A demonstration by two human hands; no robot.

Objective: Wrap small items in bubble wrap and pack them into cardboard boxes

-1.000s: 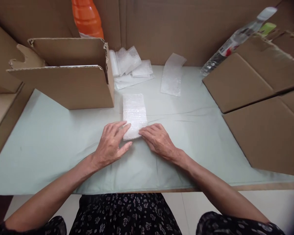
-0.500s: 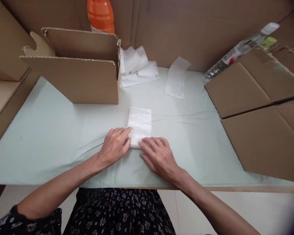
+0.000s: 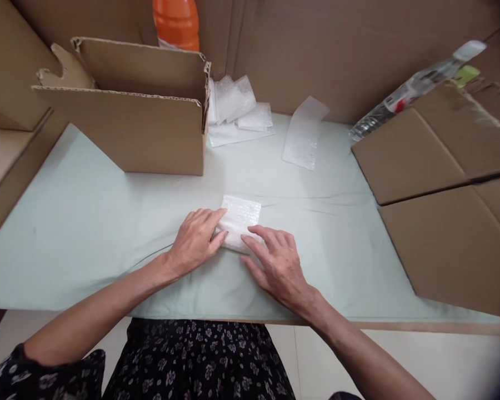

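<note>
A folded piece of bubble wrap (image 3: 240, 214) lies flat on the cloth in front of me, with a fold across its near half. At its left edge, my left hand (image 3: 196, 236) holds it down, index finger and thumb resting on the wrap a little apart. My right hand (image 3: 277, 261) is at the near right corner with fingers spread. Its fingertips are over or lightly touching the wrap; exact contact is hard to tell. Whether anything lies inside the fold cannot be seen.
An open cardboard box (image 3: 162, 133) stands at the back left. Beside it are several bubble wrap pieces (image 3: 235, 105), and a single sheet (image 3: 304, 136) lies to their right. An orange bottle (image 3: 175, 25), a leaning clear bottle (image 3: 412, 91) and another cardboard box (image 3: 445, 239) border the green cloth (image 3: 87, 233).
The near part of the bubble wrap is folded further up, so its flat far part looks shorter. My right hand has opened its fingers and lifted slightly; the left stays at the edge.
</note>
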